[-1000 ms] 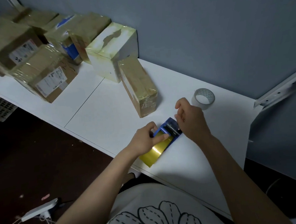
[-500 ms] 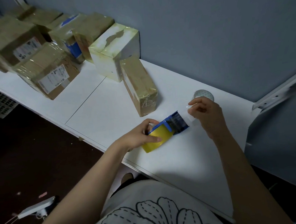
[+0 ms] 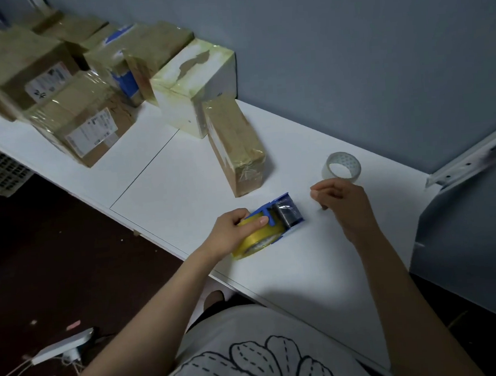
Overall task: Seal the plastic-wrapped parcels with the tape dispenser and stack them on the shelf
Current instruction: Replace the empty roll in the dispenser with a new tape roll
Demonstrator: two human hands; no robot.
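Note:
A blue tape dispenser (image 3: 285, 214) with a yellow tape roll (image 3: 259, 240) lies on the white table (image 3: 176, 187) near its front edge. My left hand (image 3: 232, 233) grips the roll and the dispenser frame from the left. My right hand (image 3: 345, 207) hovers just right of the dispenser's mouth, fingertips pinched together on the clear tape end, which barely shows. A small plastic-wrapped brown parcel (image 3: 234, 141) stands behind the dispenser. It leans on a white box (image 3: 192, 83).
A spare clear tape roll (image 3: 342, 166) sits behind my right hand. Several wrapped cardboard parcels (image 3: 84, 128) crowd the table's far left. A white metal shelf (image 3: 468, 163) rises at the right edge. On the dark floor lies a power strip (image 3: 64, 346).
My right hand drew away from the dispenser's mouth to the right. My left hand lifted the dispenser, then set it down flat on the table.

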